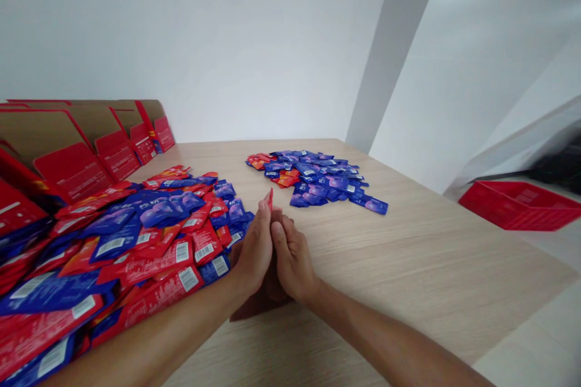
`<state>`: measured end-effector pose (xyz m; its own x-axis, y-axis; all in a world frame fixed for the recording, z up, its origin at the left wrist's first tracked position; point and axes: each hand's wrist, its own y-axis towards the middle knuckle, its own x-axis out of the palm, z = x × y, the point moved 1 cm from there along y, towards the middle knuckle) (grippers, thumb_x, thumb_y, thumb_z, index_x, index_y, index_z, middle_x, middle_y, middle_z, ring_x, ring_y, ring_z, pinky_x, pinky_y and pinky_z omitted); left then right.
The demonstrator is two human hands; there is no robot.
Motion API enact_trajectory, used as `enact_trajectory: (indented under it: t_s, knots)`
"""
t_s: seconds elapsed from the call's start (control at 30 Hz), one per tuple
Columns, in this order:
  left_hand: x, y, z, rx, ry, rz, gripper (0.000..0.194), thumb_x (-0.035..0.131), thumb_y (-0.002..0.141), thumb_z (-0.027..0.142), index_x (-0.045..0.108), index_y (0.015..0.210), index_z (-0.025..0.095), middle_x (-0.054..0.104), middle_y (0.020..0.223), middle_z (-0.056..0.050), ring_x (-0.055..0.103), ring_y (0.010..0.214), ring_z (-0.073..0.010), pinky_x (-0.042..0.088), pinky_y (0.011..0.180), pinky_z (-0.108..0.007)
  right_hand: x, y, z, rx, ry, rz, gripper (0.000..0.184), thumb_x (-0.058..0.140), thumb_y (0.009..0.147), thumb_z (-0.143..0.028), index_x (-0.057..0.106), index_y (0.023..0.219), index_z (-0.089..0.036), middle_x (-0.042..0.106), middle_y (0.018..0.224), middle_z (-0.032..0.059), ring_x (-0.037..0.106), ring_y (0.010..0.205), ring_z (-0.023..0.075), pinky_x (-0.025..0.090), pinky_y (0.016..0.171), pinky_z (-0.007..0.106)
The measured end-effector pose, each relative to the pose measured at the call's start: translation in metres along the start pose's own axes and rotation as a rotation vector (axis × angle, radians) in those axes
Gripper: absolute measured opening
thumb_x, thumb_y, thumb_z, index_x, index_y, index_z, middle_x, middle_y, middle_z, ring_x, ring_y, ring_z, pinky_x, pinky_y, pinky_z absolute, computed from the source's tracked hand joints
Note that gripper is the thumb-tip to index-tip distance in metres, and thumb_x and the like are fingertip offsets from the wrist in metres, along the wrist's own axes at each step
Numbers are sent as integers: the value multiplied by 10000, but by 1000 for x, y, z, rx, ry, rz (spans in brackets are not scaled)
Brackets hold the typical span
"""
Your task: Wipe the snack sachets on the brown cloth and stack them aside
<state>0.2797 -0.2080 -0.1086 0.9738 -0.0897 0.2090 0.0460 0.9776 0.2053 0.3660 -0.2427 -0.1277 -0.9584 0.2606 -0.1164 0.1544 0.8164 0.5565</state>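
Observation:
My left hand [255, 245] and my right hand [293, 254] are pressed toward each other over the table's near middle. Between them, a thin edge of a red packet [271, 198] sticks up above the fingertips; most of it is hidden by my hands. Beneath my wrists lies a dark reddish-brown flat-sided thing [254, 307], mostly covered, whose kind I cannot make out. Directly left of my left hand spreads a big heap of red and blue packets [158, 242], many with barcodes. A smaller pile of mostly blue packets [318, 175] lies beyond my hands.
Open red cardboard boxes [113, 151] with brown insides stand in a row at the back left. A white wall [254, 42] rises behind the wooden table [390, 290]. Off the table's right edge is a red plastic crate [517, 205].

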Motion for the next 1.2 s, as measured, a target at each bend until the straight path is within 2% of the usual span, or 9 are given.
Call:
enact_trajectory:
  t_s: [0.17,0.27,0.37,0.47,0.63,0.83,0.97,1.1,1.2]
  knots:
    - [8,-35,-11,38,97,-130,463,624,1034,644,770,1267,271,664,1514,-87,518,1518,-314,379,1301,-482,-14,12,4,97,-9,218,411,387,1121,-517,521,820,-271,586,765,-20,552,709,182,441,680,320]
    - [17,-38,-17,73,111,-150,521,540,1053,661,743,1303,251,634,1546,-103,485,1542,-305,329,1322,-482,-18,14,8,158,-18,266,438,413,1097,-589,546,825,-272,606,766,-12,575,725,195,465,692,332]
    - [17,-20,-10,114,146,-88,523,553,1035,659,717,1307,243,624,1553,-108,494,1527,-299,317,1320,-457,-11,7,9,144,38,145,441,418,1093,-614,667,975,-270,732,969,44,685,974,237,535,898,367]
    - [8,6,11,142,208,-39,488,540,1045,654,724,1234,243,701,1410,-110,601,1384,-309,420,1237,-442,2,-3,5,129,170,-41,450,428,1104,-613,722,1178,-281,767,1203,69,684,1200,254,519,1074,408]
    - [-8,24,35,95,301,-111,581,462,1055,724,743,1019,217,745,1073,-103,695,1059,-302,562,1004,-443,14,-13,-4,125,404,-226,420,485,1115,-581,749,1206,-267,781,1203,61,693,1154,247,523,1097,424]
    - [-6,-12,4,86,298,-267,568,469,1088,631,633,1450,225,643,1516,-116,548,1467,-306,384,1272,-474,-3,-1,2,194,273,161,462,557,1049,-655,703,914,-238,718,909,19,638,859,211,555,851,350]
    - [-8,-23,-8,94,282,-397,508,425,1126,493,596,1514,213,622,1566,-92,554,1486,-251,391,1280,-401,-17,9,5,247,196,300,536,578,991,-725,590,760,-242,565,729,-24,522,718,182,484,677,311]
    - [-32,18,6,349,769,-335,507,320,1157,458,565,1499,174,708,1438,-122,696,1310,-247,562,1098,-366,-17,9,0,173,157,110,485,509,1047,-663,569,811,-245,562,763,-24,500,709,174,433,664,313]
    - [-66,77,27,439,949,-329,488,406,1117,430,577,1483,156,683,1460,-136,647,1362,-274,495,1169,-398,-12,3,-2,98,40,-132,413,459,1098,-538,533,811,-250,553,749,-28,496,696,171,396,694,326]
